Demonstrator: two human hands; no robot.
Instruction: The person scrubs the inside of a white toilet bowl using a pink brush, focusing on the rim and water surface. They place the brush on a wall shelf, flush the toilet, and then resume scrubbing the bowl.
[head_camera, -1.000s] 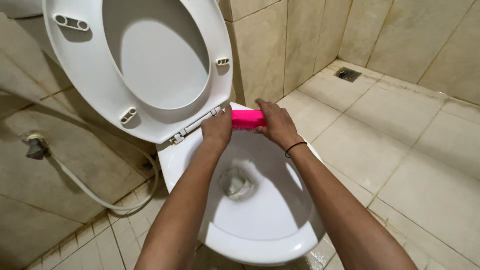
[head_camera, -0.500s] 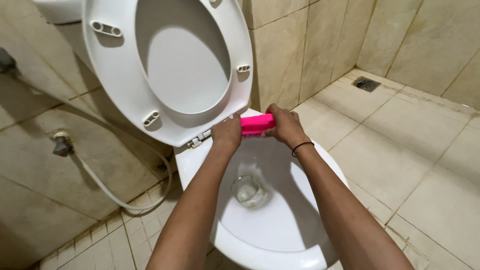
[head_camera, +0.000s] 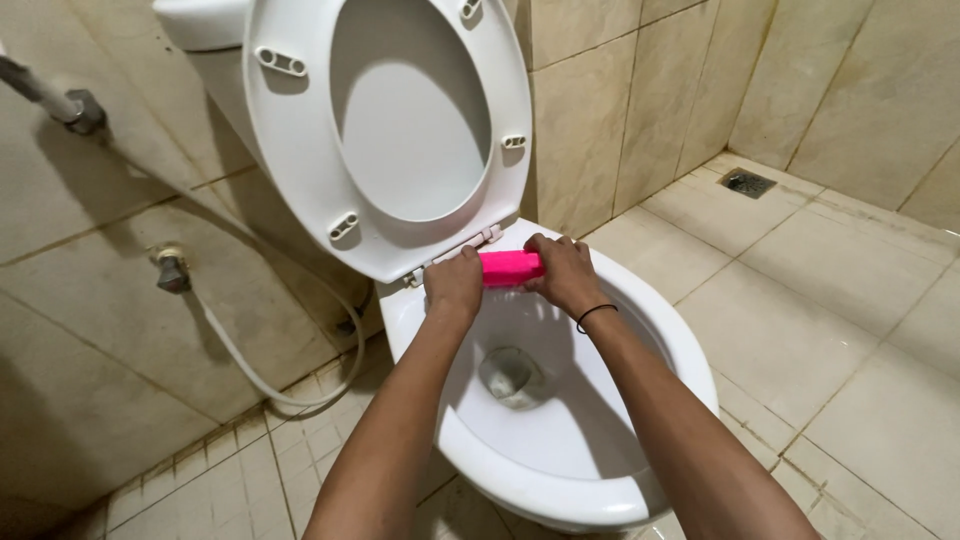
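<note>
A bright pink block, like a sponge or scrubber (head_camera: 510, 267), is pressed against the back rim of a white toilet bowl (head_camera: 640, 330), just below the seat hinges. My left hand (head_camera: 455, 283) grips its left end and my right hand (head_camera: 562, 275) grips its right end; a thin black band circles my right wrist. The white seat (head_camera: 400, 130) stands raised and leans against the tank. Water lies at the bottom of the bowl around the drain (head_camera: 512, 375).
A white hose (head_camera: 260, 370) loops from a wall valve (head_camera: 172, 268) on the left down to the tiled floor. A pipe fitting (head_camera: 80, 108) sticks out higher on the wall. Beige tiled walls close in behind; a floor drain (head_camera: 747, 182) sits far right.
Both hands stay on the pink block at the back rim. The view has tilted and shifted, so the raised seat and bowl sit further right and lower in the picture.
</note>
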